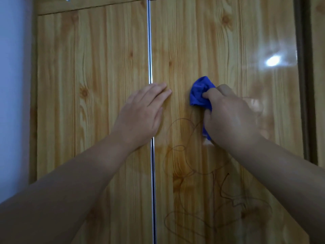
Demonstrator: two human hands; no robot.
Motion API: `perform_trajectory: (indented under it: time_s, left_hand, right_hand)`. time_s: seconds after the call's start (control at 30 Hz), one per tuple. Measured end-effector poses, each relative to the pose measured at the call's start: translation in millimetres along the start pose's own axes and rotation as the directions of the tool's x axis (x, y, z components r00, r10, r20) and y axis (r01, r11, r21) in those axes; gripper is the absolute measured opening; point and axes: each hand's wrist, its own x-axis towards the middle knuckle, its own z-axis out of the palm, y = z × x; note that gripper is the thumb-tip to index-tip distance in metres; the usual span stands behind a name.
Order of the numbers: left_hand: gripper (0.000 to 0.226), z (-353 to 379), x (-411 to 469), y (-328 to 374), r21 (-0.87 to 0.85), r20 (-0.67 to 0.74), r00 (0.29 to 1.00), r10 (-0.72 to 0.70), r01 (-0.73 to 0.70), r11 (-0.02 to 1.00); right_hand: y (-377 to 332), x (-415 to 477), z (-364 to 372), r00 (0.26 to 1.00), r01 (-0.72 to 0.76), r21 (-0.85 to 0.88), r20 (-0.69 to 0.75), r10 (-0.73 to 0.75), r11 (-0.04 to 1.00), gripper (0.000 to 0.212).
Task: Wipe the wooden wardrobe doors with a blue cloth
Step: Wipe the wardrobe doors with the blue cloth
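Pine-patterned, glossy panels fill the head view: the left wardrobe door (91, 95) and the right wardrobe door (228, 41) are seen closed, meeting at a thin metal strip (149, 41) that runs from top to bottom. The left hand (142, 115) is laid flat across that seam, its fingers straight and together, the fingertips resting on the right door; nothing is held in it. Just beside it, the right hand (230, 117) is curled around a bunched blue cloth (200, 92), which is pressed against the right door near mid-height. Most of the cloth is shown above and to the left of the knuckles, and a small fold is visible under the heel of the hand. Thin dark scribbled lines (226, 196) are drawn over the lower part of the right door, below the cloth. A bright light reflection (272, 60) is cast on the upper right of the same door. A pale bluish wall (14, 85) is seen at the left edge.
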Motion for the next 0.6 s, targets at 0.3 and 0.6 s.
perform_trajectory:
  time_s: [0.3,0.6]
  left_hand:
    - [0.048,14,-5,-7,-0.005,-0.071,0.997,0.021,-0.021,1.000]
    - [0.047,13,-7,-2,-0.013,-0.072,0.997,0.013,-0.014,1.000]
  right_hand:
    - [-53,-73,53,0.959,0.268,0.093,0.066,-0.275,0.959,0.033]
    - [-75,-139,78,0.890,0.397,0.194,0.156,-0.428,0.897,0.035]
